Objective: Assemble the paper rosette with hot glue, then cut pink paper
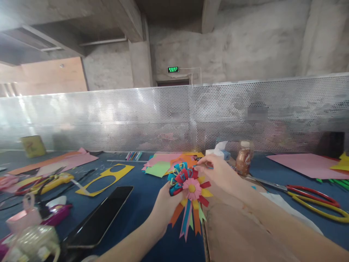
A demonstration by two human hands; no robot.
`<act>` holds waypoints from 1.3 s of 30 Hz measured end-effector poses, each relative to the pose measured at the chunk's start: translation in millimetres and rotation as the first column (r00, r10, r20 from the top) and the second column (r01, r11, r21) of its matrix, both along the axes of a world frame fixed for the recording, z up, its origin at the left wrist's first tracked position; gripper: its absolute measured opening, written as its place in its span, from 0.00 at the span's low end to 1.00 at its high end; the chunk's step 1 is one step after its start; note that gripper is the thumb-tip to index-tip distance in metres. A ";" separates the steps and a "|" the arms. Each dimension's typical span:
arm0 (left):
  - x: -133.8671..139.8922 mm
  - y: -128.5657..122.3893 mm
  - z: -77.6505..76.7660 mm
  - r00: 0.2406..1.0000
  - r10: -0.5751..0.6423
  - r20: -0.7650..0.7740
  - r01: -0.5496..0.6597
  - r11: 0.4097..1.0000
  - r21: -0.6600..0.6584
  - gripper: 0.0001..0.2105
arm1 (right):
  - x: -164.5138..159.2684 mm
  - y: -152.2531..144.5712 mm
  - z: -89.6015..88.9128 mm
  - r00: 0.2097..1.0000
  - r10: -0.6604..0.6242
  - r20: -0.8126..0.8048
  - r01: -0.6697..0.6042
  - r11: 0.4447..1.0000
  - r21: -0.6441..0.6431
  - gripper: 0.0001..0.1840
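A colourful paper rosette hangs in front of me, with a pink flower at its middle, red and blue loops above it, and orange, pink, blue and green tails below. My left hand grips it from the left side, fingers partly hidden behind the loops. At its upper right, my right hand has thumb and fingers pinched together close to the red loops. What sits between those fingertips, if anything, is too small to name.
Large red-and-yellow-handled scissors lie right, near a brown bottle and a tissue pack. Left are a phone, cut yellow paper and a yellow glue gun. A perforated metal screen stands behind.
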State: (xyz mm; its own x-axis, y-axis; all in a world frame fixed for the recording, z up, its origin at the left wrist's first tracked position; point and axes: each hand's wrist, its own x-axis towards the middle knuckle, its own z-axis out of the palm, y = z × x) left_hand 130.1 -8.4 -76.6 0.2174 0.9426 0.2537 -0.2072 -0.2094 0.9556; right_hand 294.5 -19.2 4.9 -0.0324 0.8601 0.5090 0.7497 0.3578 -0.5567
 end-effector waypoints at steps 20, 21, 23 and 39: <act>3.4 0.6 -6.2 0.982 -0.027 0.187 0.058 0.985 -0.163 0.20 | -17.0 -24.9 -90.5 0.805 -0.013 -0.593 -0.183 0.946 -0.269 0.23; 3.2 0.1 -7.4 0.988 -0.019 0.156 0.044 0.986 -0.159 0.20 | -17.3 -24.2 -89.9 0.797 -0.002 -0.604 -0.190 0.948 -0.254 0.22; 3.0 -1.1 -8.7 0.992 -0.012 0.123 0.032 0.987 -0.159 0.20 | -17.5 -23.6 -89.3 0.776 0.031 -0.630 -0.214 0.953 -0.216 0.21; 2.7 1.7 -8.0 0.982 -0.069 0.176 0.097 0.983 -0.155 0.20 | -9.6 -22.6 -96.7 0.710 -0.060 -0.701 -0.138 0.965 -0.222 0.22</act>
